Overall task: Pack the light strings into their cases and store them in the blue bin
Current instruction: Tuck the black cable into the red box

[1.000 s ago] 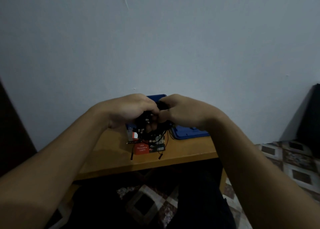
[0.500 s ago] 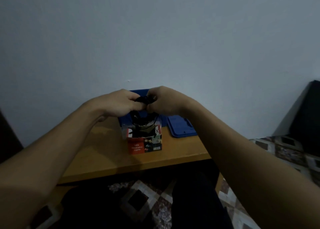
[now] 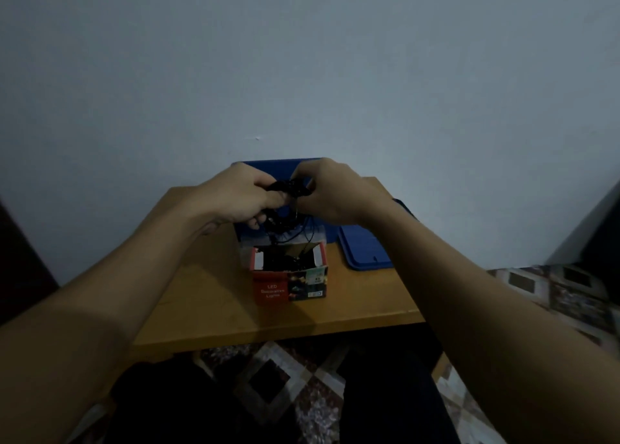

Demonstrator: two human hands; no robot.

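Left hand, right hand, curled, close.

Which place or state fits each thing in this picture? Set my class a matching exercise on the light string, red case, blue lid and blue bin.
Things:
1 light string
2 red case
3 blue lid
4 blue bin

Places or states:
A lying flat, right of the case
B standing with its top open
C held above the case
D behind the case

Pairs: 1-C, 2-B, 3-A, 4-D

Black light string; red case with white lettering; blue bin and lid; tan table; pale grey wall; brown-and-white diamond-patterned floor
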